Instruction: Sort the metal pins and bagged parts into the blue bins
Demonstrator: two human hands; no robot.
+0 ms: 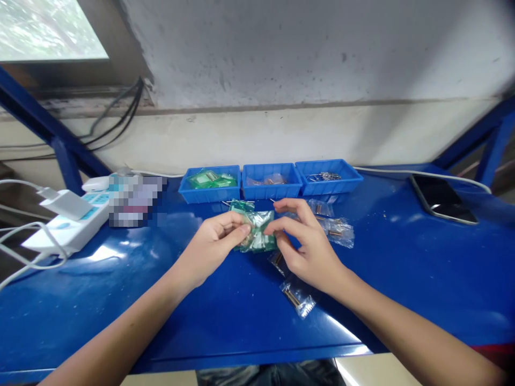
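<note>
My left hand (217, 241) pinches a small clear-and-green plastic bag (261, 225) between thumb and forefinger above the blue table. Beside the bag's right edge is my right hand (306, 236), its fingers curved and spread apart. One fingertip touches or nearly touches the plastic; I cannot tell which. Small clear packets with brass-coloured pins, such as one packet (298, 297), lie under and beside my right hand. A few thin metal pins (249, 202) lie just beyond the bag.
Three blue trays stand in a row by the wall: one with green bags (187, 191), one with clear bags (271, 190), one with metal pins (350, 186). A phone (442, 198) lies at right. A white power strip (72, 225) with cables and a blurred-out object (139, 201) are at left.
</note>
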